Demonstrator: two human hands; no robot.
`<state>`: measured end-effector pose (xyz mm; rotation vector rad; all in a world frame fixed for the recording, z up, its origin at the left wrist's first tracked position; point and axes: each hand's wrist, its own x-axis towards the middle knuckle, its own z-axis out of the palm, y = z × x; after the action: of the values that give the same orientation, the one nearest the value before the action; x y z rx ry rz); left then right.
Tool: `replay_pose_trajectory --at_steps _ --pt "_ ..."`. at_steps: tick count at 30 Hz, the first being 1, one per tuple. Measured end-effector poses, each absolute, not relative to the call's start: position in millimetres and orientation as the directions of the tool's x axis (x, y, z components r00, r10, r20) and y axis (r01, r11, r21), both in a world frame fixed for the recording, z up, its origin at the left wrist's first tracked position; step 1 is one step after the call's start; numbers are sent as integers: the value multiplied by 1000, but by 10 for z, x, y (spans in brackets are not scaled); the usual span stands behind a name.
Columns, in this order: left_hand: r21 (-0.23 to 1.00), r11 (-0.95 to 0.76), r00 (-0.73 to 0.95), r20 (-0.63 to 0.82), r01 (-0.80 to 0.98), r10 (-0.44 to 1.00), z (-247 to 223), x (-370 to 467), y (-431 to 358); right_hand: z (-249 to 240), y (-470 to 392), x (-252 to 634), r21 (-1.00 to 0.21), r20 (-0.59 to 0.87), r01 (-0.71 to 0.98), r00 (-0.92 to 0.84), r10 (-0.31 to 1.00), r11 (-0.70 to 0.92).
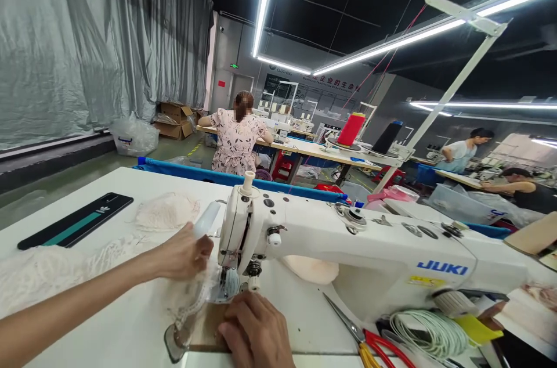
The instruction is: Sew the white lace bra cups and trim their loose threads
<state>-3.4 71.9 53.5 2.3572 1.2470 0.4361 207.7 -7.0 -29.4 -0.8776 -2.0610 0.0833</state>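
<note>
A white JUKI sewing machine stands before me. My left hand is left of its needle area, fingers closed in a pinch on pale lace fabric. The lace hangs down beside the presser foot and is partly blurred. My right hand rests on the machine bed just in front of the foot, with bent fingers held together; what lies under their tips is hidden. More cream lace is spread under and beyond my left forearm. A small pale lace heap lies behind my left hand.
A dark phone lies on the white table at left. Scissors, red-handled snips and a coil of pale green cord are at right. Red and black thread cones stand behind. Co-workers sit farther off.
</note>
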Motion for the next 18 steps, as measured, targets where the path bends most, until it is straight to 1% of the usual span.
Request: replay_pose_trajectory --at_steps 2,3,4,5,6,7,9,10,15,16,18 --pt "530 -426 526 -45 733 849 691 -126 465 -254 -102 2082 -519 633 507 -314 708 689" --pt "562 -388 525 -99 731 845 769 -154 337 -193 -134 2080 -617 564 462 -304 767 637" --pt "617 -345 535 -148 707 832 841 -168 216 -108 -175 2078 -727 460 398 -322 827 560" --pt "707 -265 547 -202 655 812 904 -171 108 -6 -225 2078 -829 335 319 -377 864 460" --pt "781 -184 559 -241 597 793 954 -166 15 102 -280 2080 -909 219 233 -440 871 346" --pt "840 -98 570 -271 533 776 987 -157 -63 202 -339 2085 -955 140 157 -511 848 252" --pt "901 34 577 -305 431 757 998 -137 -179 339 -465 2103 -988 85 54 -595 799 146" --pt "917 77 577 -311 392 755 978 -129 -224 364 -532 2112 -993 75 31 -600 796 117" --pt "950 196 588 -305 243 749 715 -112 -471 219 -849 2187 -997 -27 72 -429 903 5" --pt "950 219 577 -310 224 755 648 -110 -541 191 -902 2215 -998 -52 58 -426 903 -30" --pt "939 285 548 -345 194 762 513 -113 -703 171 -993 2281 -989 -127 3 -503 855 -146"
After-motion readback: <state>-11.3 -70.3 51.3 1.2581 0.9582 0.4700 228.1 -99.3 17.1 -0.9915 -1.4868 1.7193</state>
